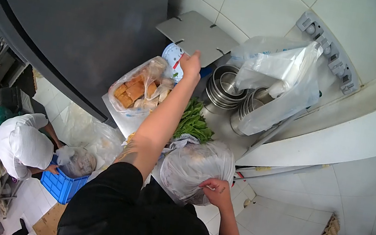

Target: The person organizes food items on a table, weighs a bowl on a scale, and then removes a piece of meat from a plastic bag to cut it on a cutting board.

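My left hand (190,66) reaches to the back of the metal table, its fingers closed at the edge of a light blue and white patterned tub (173,58). Just in front of that tub, a clear plastic bag (135,90) holds brown and pale blocks that look like tofu. Close to my body, my right hand (215,191) pinches the side of a large translucent plastic bag (189,170); its contents are blurred by the plastic. A bunch of leafy greens (194,123) lies between my left forearm and the steel bowls.
Nested steel bowls (225,89) stand at the back right, with white plastic bags (279,78) hanging beside them. A grey board (197,32) leans at the wall. At left, a person in white (24,142) bends over a blue crate (62,186) holding a bag.
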The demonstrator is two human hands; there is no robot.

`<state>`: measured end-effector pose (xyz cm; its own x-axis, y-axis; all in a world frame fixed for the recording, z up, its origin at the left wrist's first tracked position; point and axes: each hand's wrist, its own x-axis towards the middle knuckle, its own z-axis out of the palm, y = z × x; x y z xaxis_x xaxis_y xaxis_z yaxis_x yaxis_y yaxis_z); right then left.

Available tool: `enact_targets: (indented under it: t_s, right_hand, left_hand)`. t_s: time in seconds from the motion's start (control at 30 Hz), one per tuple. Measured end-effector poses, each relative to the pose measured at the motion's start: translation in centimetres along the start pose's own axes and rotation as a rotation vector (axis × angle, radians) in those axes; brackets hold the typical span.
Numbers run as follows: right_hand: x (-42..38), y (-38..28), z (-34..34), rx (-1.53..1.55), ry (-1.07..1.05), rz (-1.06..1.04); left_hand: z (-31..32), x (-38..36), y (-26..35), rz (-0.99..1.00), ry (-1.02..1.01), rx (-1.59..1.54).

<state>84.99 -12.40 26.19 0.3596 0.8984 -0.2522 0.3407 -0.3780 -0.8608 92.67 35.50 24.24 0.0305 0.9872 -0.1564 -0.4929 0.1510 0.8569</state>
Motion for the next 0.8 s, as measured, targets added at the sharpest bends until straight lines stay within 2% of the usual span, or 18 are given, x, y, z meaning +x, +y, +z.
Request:
enact_targets:
  t_s: [0.07, 0.13, 0.17, 0.2, 0.23, 0.33, 0.4, 0.47, 0.5, 0.53, 0.57, 0.6, 0.63, 0.7, 0.73, 0.8]
  right_hand:
    - [0.2, -0.2, -0.1, 0.002, -0.013, -0.001]
    - [0.5, -0.9, -0.5, 0.003, -0.063, 0.095]
    - [0.7, -0.9, -0.3, 0.003, -0.064, 0.095]
    - [1.1, -0.7, 0.0, -0.018, -0.019, 0.010]
    - [1.3, -0.6, 0.3, -0.039, 0.028, -0.075]
    - [1.6, -0.9, 1.1, 0.105, 0.104, -0.064]
    - [1.5, -4.7, 0.4, 0.075, 0.076, -0.135]
    - [1.9, -8.4, -0.8, 0.054, 0.048, -0.191]
    - [2.5, -10.0, -1.4, 0.033, 0.084, -0.265]
    - [3.0, -11.5, -1.9, 0.010, 0.126, -0.339]
    - [3.6, -13.2, -2.5, 0.006, 0.130, -0.340]
    - [4.4, -14.9, -3.1, 0.014, 0.125, -0.378]
    - [4.9, -16.6, -3.6, 0.025, 0.116, -0.415]
    - [5.1, -20.4, -4.8, 0.032, 0.147, -0.414]
    - [5.4, -22.2, -5.5, 0.038, 0.178, -0.418]
    - [6.6, -25.3, -6.3, 0.226, 0.384, -0.528]
  left_hand:
    - [-0.6, 0.4, 0.1, -0.095, -0.040, -0.004]
    - [-0.5, -1.0, 2.1, -0.120, -0.097, -0.086]
    - [-0.5, -2.2, 3.4, -0.148, -0.156, -0.170]
    - [-1.2, -3.1, 4.3, -0.148, -0.155, -0.171]
    - [-2.2, -4.0, 5.1, -0.216, -0.219, -0.043]
    - [-9.5, -7.9, 5.5, -0.311, -0.441, 0.206]
    - [-16.4, -12.9, 5.5, -0.227, -0.456, 0.377]
    - [-23.4, -18.8, 5.1, -0.035, -0.437, 0.379]
    - [-26.9, -21.0, 4.8, -0.047, -0.446, 0.436]
    - [-30.1, -23.1, 4.1, 0.079, -0.432, 0.540]
    - [-31.2, -25.7, 6.0, 0.054, -0.381, 0.545]
    - [-31.8, -27.6, 8.1, 0.216, -0.362, 0.726]
    - [-32.2, -29.0, 9.9, 0.349, -0.413, 0.751]
    - [-33.2, -30.9, 12.6, 0.510, -0.446, 0.943]
    - [-34.1, -31.5, 12.8, 0.511, -0.442, 0.946]
    - [-35.5, -32.1, 13.1, -0.132, -0.627, 0.555]
